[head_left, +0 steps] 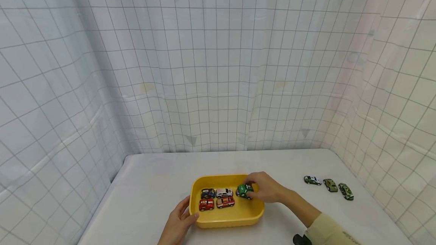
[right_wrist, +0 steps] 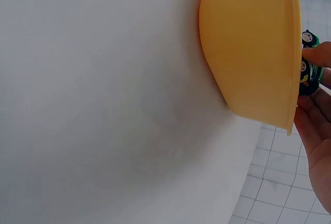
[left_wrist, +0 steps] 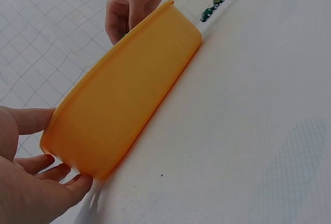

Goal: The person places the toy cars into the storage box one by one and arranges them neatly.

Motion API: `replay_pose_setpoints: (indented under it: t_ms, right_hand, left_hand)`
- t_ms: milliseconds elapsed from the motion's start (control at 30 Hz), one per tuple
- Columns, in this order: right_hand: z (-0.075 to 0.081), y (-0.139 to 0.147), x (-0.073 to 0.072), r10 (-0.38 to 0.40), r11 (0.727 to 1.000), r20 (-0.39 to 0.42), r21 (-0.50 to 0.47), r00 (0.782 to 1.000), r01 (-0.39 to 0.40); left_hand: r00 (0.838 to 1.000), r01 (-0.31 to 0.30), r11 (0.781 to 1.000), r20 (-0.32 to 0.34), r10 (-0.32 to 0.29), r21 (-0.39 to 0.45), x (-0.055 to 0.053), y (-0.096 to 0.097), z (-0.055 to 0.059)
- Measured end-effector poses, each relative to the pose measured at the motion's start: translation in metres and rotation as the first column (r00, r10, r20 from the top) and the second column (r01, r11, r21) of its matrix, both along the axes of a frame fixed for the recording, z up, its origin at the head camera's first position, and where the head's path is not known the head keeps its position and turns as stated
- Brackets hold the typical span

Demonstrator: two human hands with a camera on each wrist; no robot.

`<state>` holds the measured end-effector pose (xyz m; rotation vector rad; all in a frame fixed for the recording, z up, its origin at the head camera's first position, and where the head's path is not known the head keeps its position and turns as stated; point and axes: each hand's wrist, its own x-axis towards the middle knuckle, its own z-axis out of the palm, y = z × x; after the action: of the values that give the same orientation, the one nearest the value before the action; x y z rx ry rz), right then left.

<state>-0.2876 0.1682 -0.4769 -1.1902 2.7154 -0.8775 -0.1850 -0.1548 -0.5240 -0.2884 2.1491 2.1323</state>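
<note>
A yellow plastic tray [head_left: 228, 224] stands on the white table, with several toy cars inside. My left hand [head_left: 178, 220] grips its left end, thumb over the rim and fingers against the outer wall. Over the tray's right part, my right hand [head_left: 267, 189] pinches a green toy car [head_left: 243, 189] between thumb and fingers. In the right wrist view this green toy car [right_wrist: 312, 76] shows just past the rim, wheels toward the thumb. To its left in the tray lie a dark blue car [head_left: 207, 193], a white car [head_left: 224, 193], a red car [head_left: 206, 204] and an orange-red car [head_left: 225, 202].
Toward the table's right side stand a green-and-white toy car [head_left: 312, 180], an olive car [head_left: 330, 185] and a green camouflage car [head_left: 346, 191]. White gridded curtains [head_left: 218, 67] enclose the table [head_left: 153, 184] at the back and both sides.
</note>
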Motion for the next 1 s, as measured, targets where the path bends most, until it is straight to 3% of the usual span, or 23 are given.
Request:
replay_pose_setpoints:
  t_ms: [400, 667, 1000]
  right_hand:
    - [-0.012, -0.015, 0.000, 0.009, 0.980, -0.087, 0.199, 0.996, 0.008]
    - [-0.020, -0.020, 0.003, 0.028, 0.972, -0.086, 0.235, 0.996, -0.007]
    - [-0.019, -0.023, 0.001, 0.047, 0.962, -0.071, 0.271, 0.996, -0.026]
  left_hand:
    - [1.000, -0.003, 1.000, 0.008, 0.003, 0.006, -0.001, 0.000, 0.002]
    - [1.000, 0.006, 1.000, 0.010, -0.006, -0.012, 0.000, 0.000, 0.002]
    - [1.000, 0.003, 1.000, 0.013, -0.002, -0.021, 0.000, 0.000, 0.002]
